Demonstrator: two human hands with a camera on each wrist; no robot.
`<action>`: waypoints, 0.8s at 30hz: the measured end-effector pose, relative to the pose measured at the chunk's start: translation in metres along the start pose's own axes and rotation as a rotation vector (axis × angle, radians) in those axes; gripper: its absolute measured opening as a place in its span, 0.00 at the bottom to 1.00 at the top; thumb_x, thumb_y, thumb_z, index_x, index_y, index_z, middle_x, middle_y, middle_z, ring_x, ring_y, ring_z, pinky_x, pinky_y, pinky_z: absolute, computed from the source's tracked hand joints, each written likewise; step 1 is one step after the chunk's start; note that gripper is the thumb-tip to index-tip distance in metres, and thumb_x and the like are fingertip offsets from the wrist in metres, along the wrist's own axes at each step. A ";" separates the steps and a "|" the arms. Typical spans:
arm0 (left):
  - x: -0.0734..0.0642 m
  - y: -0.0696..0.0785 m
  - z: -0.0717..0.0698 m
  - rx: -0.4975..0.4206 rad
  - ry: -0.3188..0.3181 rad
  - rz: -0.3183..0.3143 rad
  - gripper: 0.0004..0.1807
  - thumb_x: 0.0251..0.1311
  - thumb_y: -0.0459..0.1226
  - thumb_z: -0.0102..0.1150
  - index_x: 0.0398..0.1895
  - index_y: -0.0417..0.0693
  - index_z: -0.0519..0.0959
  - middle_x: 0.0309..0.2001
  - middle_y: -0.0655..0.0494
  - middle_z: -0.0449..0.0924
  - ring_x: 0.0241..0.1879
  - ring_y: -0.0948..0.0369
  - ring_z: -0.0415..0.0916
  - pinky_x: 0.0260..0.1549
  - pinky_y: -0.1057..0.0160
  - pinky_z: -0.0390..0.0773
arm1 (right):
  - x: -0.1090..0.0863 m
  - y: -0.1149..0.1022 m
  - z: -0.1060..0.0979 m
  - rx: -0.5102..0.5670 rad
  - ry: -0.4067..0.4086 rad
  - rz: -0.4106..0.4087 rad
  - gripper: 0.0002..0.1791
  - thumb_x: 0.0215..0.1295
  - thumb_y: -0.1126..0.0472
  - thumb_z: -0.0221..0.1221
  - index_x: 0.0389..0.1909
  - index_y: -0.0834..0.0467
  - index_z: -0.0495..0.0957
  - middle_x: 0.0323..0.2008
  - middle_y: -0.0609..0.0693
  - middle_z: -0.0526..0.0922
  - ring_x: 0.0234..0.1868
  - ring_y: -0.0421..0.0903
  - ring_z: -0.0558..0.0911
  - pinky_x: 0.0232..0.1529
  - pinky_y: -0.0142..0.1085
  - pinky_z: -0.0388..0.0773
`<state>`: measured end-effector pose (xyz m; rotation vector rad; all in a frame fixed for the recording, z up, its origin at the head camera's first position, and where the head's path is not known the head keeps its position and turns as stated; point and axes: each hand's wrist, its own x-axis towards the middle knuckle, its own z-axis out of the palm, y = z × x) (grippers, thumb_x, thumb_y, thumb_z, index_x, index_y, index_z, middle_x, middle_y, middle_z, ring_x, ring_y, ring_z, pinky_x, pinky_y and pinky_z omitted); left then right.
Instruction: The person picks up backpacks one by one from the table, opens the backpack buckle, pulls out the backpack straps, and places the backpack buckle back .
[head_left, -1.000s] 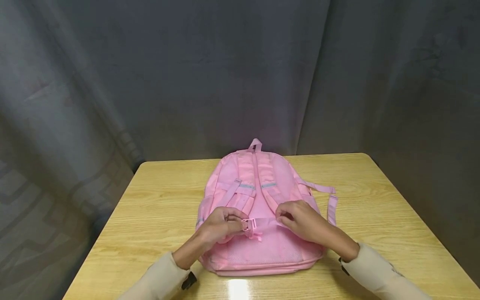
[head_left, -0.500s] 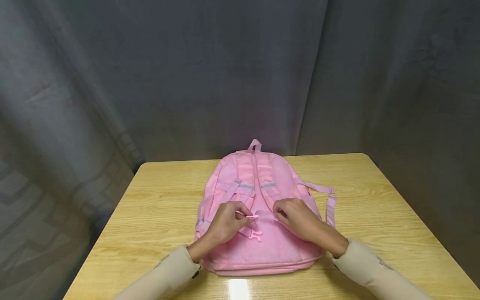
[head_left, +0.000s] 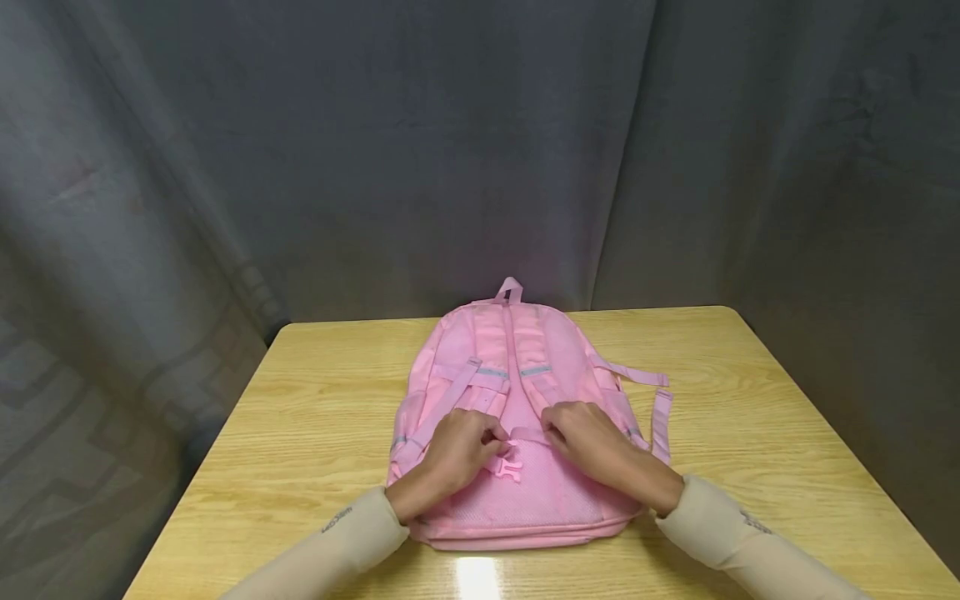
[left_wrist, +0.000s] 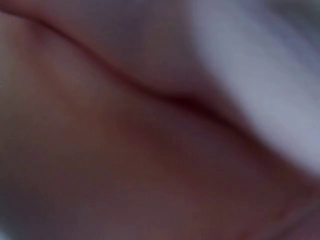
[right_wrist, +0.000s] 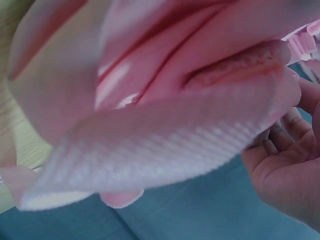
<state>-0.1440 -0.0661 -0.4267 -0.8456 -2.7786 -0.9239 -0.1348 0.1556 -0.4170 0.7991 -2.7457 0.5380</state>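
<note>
A pink backpack (head_left: 558,500) lies on the table with its shoulder straps facing up and its top handle at the far end. Low on its back panel, my left hand (head_left: 461,446) has its fingers curled at a lilac webbing strap (head_left: 528,434), covering whatever buckle is there. A pink pronged buckle (head_left: 509,472) lies just below those fingertips. My right hand (head_left: 592,437) pinches the strap's other side, near the lower end of the right shoulder strap (head_left: 536,358). In the right wrist view, pink fabric (right_wrist: 150,150) partly blocks the curled right hand (right_wrist: 290,160). Only blur fills the left wrist view.
Two loose webbing ends, one of them a short strap (head_left: 662,421), stick out on the backpack's right side. The wooden table (head_left: 322,392) extends around the bag. A grey curtain (head_left: 450,167) hangs behind and at the sides.
My left hand has shifted slightly right; the buckle it was pinching is now hidden by its fingers. The pronged buckle lies separately below. The right hand has moved a little left.
</note>
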 end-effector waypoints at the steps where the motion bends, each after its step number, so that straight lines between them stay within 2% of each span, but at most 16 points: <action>1: 0.000 0.000 0.000 0.027 0.005 0.017 0.02 0.52 0.40 0.74 0.27 0.55 0.89 0.28 0.67 0.87 0.30 0.68 0.80 0.35 0.65 0.79 | 0.000 0.000 0.001 -0.007 0.001 -0.005 0.19 0.55 0.72 0.64 0.16 0.48 0.70 0.17 0.37 0.66 0.20 0.34 0.65 0.22 0.26 0.66; 5: -0.002 -0.001 0.002 0.152 0.029 0.104 0.02 0.52 0.37 0.74 0.26 0.55 0.89 0.28 0.67 0.87 0.30 0.65 0.83 0.33 0.62 0.81 | -0.002 -0.001 0.002 -0.031 0.018 -0.030 0.17 0.53 0.72 0.65 0.17 0.50 0.72 0.17 0.38 0.69 0.20 0.35 0.67 0.22 0.28 0.69; 8: -0.002 -0.001 0.003 0.212 0.037 0.167 0.07 0.51 0.35 0.72 0.21 0.56 0.86 0.24 0.68 0.84 0.26 0.66 0.80 0.28 0.62 0.80 | -0.003 -0.001 0.004 -0.040 0.015 -0.040 0.15 0.52 0.72 0.66 0.18 0.50 0.75 0.19 0.39 0.72 0.21 0.35 0.70 0.23 0.30 0.71; 11: -0.002 0.000 0.000 0.215 0.024 0.198 0.11 0.51 0.34 0.72 0.17 0.56 0.82 0.21 0.67 0.80 0.22 0.66 0.75 0.25 0.63 0.77 | -0.004 -0.002 0.004 -0.038 -0.007 -0.045 0.13 0.51 0.70 0.67 0.19 0.50 0.76 0.20 0.39 0.73 0.22 0.36 0.71 0.24 0.31 0.72; 15: -0.003 0.001 -0.005 0.176 -0.041 0.204 0.13 0.54 0.34 0.71 0.16 0.53 0.78 0.19 0.66 0.75 0.21 0.68 0.69 0.24 0.68 0.74 | -0.006 -0.002 0.004 -0.033 -0.031 -0.048 0.12 0.51 0.67 0.68 0.20 0.49 0.76 0.20 0.38 0.72 0.22 0.35 0.70 0.24 0.30 0.70; 17: -0.003 0.002 -0.010 0.143 -0.084 0.199 0.12 0.55 0.33 0.70 0.19 0.52 0.78 0.19 0.66 0.71 0.22 0.69 0.66 0.24 0.70 0.71 | -0.006 -0.002 0.002 -0.027 -0.038 -0.049 0.11 0.52 0.66 0.68 0.21 0.49 0.77 0.20 0.37 0.71 0.23 0.35 0.68 0.24 0.30 0.69; 20: -0.004 0.003 -0.020 0.091 -0.140 0.194 0.04 0.57 0.31 0.67 0.28 0.48 0.83 0.20 0.65 0.67 0.24 0.68 0.65 0.25 0.72 0.70 | -0.007 -0.002 -0.005 -0.006 -0.059 -0.057 0.09 0.54 0.64 0.68 0.23 0.50 0.78 0.21 0.37 0.71 0.24 0.34 0.68 0.25 0.28 0.69; 22: -0.004 0.004 -0.028 0.076 -0.161 0.203 0.05 0.58 0.30 0.65 0.36 0.47 0.84 0.23 0.64 0.70 0.26 0.67 0.67 0.27 0.71 0.72 | -0.007 -0.001 -0.011 0.009 -0.079 -0.068 0.07 0.57 0.63 0.67 0.26 0.49 0.79 0.23 0.37 0.72 0.26 0.34 0.69 0.27 0.29 0.71; 24: -0.004 0.004 -0.036 0.069 -0.179 0.217 0.08 0.60 0.31 0.62 0.42 0.44 0.84 0.29 0.61 0.78 0.30 0.65 0.74 0.33 0.67 0.78 | -0.008 0.000 -0.018 0.016 -0.105 -0.087 0.05 0.61 0.60 0.66 0.29 0.49 0.80 0.27 0.37 0.75 0.29 0.34 0.71 0.31 0.30 0.74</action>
